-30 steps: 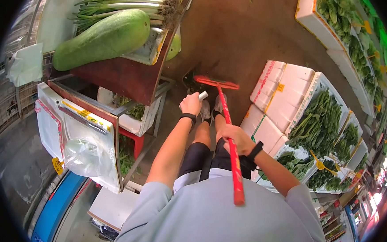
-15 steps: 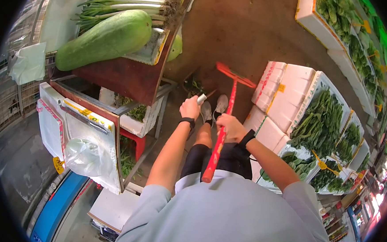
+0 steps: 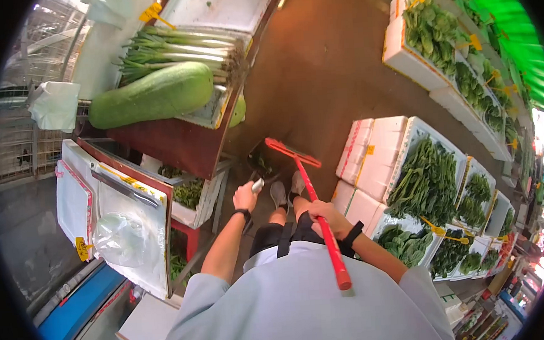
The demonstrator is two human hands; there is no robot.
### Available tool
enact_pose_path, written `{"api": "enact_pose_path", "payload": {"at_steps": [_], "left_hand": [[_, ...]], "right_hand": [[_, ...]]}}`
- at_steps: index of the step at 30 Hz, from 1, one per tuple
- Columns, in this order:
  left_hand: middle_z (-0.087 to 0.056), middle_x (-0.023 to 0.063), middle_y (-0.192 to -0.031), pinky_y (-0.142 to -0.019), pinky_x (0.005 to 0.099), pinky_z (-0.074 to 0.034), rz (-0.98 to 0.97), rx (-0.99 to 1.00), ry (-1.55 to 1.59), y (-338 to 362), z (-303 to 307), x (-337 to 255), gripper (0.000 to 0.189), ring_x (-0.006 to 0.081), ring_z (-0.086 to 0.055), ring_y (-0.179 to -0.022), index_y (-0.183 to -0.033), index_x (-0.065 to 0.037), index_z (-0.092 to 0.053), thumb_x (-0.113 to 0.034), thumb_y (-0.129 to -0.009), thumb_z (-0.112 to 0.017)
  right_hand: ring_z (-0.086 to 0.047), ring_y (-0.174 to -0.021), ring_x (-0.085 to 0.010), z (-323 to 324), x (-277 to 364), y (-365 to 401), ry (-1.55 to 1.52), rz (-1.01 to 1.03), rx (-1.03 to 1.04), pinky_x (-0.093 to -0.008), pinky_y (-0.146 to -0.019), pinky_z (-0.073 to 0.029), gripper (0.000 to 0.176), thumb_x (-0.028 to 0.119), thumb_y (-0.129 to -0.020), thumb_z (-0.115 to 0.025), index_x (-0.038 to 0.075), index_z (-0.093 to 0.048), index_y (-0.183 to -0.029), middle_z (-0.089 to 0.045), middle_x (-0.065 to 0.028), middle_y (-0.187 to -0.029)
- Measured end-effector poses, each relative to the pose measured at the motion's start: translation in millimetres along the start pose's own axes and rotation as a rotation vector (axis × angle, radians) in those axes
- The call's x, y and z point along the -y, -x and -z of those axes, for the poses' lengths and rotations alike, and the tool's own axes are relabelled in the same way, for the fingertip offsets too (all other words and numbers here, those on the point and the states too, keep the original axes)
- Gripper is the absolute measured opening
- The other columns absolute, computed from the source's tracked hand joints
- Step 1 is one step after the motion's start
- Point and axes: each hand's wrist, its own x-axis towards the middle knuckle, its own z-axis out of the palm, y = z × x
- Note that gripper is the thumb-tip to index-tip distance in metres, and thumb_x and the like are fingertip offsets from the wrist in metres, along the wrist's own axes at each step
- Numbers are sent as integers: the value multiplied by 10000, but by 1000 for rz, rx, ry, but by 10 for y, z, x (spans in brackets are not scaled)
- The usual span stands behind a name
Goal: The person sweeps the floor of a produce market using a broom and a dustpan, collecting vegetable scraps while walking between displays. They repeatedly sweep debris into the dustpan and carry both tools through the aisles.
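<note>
My right hand (image 3: 326, 215) is closed around the handle of a red broom (image 3: 307, 183). Its narrow, bar-like head reaches forward above the brown floor, and the handle's butt end points back over my shirt. In my left hand (image 3: 245, 196) is the pale end of a dustpan's handle, with the fingers wrapped round it. Beyond that hand, the dark dustpan (image 3: 260, 161) sits low by the floor in front of my shoes, with green leafy scraps in it. Much of the dustpan's handle is hidden from me.
On the left, a table carries a large winter melon (image 3: 155, 96) and long leeks or scallions (image 3: 177, 51). White foam boxes (image 3: 380, 151) of leafy greens stand close on my right. More boxes (image 3: 431, 67) line the far right. A red stool (image 3: 187, 234) stands under the left table.
The broom has swung left: its head is now nearer the dustpan, and its butt end has moved right. My left hand has shifted left and down in view.
</note>
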Motion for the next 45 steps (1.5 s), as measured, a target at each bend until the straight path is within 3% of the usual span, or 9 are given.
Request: {"api": "enact_pose_path", "payload": {"at_steps": [7, 10, 11, 18, 28, 33, 36, 42, 45], "left_hand": [[-684, 201, -883, -723, 518, -506, 15, -55, 176, 699, 245, 266, 256, 427, -643, -888, -947, -112, -653, -339, -847, -719], [-689, 192, -879, -724, 505, -506, -21, -100, 243, 614, 220, 335, 238, 415, -651, -884, -926, -105, -658, -326, -852, -711], [-691, 189, -878, -724, 501, -505, -34, -108, 260, 639, 234, 348, 233, 410, -654, -883, -919, -103, -660, -322, -854, -708], [-719, 132, -869, -744, 423, -511, -90, -140, 257, 205, 416, 55, 200, 343, -679, -871, -921, -93, -705, -288, -877, -693], [-697, 185, -884, -745, 464, -504, -144, -126, 120, -808, 953, -1478, 255, 392, -662, -867, -923, -101, -696, -339, -841, -731], [-700, 192, -888, -750, 456, -511, -189, -153, 67, -1490, 1099, -2076, 300, 407, -661, -883, -992, -97, -710, -352, -836, -732], [-695, 217, -900, -760, 464, -515, -180, -151, 23, -1844, 1246, -2510, 354, 412, -661, -891, -1014, -59, -701, -358, -827, -737], [-700, 229, -929, -793, 459, -521, -222, -175, -29, -2779, 1326, -3081, 384, 404, -667, -918, -1039, -39, -704, -345, -812, -750], [-685, 203, -890, -776, 483, -498, -219, -112, -1, -3227, 1382, -3516, 328, 421, -639, -902, -951, -59, -678, -370, -849, -700]], "right_hand": [[-511, -643, -199, 157, 316, 445, -15, -77, -448, -308, -604, -410, 108, -16, -637, -546, 20, -483, -716, -492, -77, -698], [-444, -695, -132, 212, 463, 573, -86, 10, -594, -258, -662, -373, 128, 83, -678, -539, 25, -430, -711, -462, -48, -736], [-451, -722, -133, 246, 681, 619, -206, -132, -626, -259, -700, -384, 105, 54, -680, -526, 28, -431, -716, -472, -45, -752], [-480, -709, -178, 713, 302, 746, -286, 17, -962, -283, -721, -421, 127, 34, -686, -523, 35, -400, -654, -466, -63, -666], [-468, -760, -152, 1870, -211, 374, -407, 18, -1129, -285, -825, -430, 140, 38, -729, -543, 38, -406, -700, -479, -51, -742], [-453, -721, -124, 2520, -460, 234, -405, -21, -1153, -255, -699, -393, 121, -44, -743, -512, 45, -434, -716, -488, -27, -755], [-479, -771, -145, 2882, -447, 72, -414, -113, -1190, -289, -836, -433, 125, 34, -743, -536, 30, -417, -705, -495, -45, -744], [-494, -793, -145, 3662, -634, -469, -415, -119, -1224, -278, -799, -429, 95, -5, -748, -520, 29, -439, -710, -521, -47, -772], [-504, -823, -143, 4187, -858, -828, -374, -135, -1200, -269, -795, -431, 103, -10, -755, -525, 32, -441, -712, -528, -45, -786]]}}
